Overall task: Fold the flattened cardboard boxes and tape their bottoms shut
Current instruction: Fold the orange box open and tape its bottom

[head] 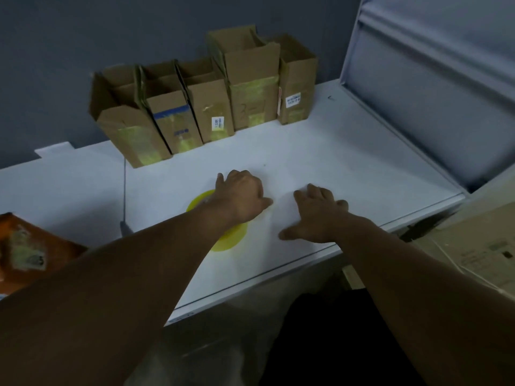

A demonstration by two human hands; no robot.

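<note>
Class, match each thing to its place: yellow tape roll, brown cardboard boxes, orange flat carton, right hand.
1 yellow tape roll
2 row of brown cardboard boxes
3 orange flat carton
4 right hand

a back of white table, against grey wall
b left edge of picture
c resting on the table, holding nothing
d partly under left hand and wrist

Pairs: 1-d, 2-a, 3-b, 4-c

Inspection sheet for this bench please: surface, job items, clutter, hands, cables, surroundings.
Surface: white table, dimly lit.
Job's things: five folded cardboard boxes upright in a row at the back; yellow tape roll lying flat near the front.
Clutter: orange item at the left edge.
Hands: left hand just past the tape roll, grip unclear; right hand spread on the table, holding nothing.
Cables: thin line across the table; cannot tell what it is.
Surroundings: grey wall behind; large carton on the right.
</note>
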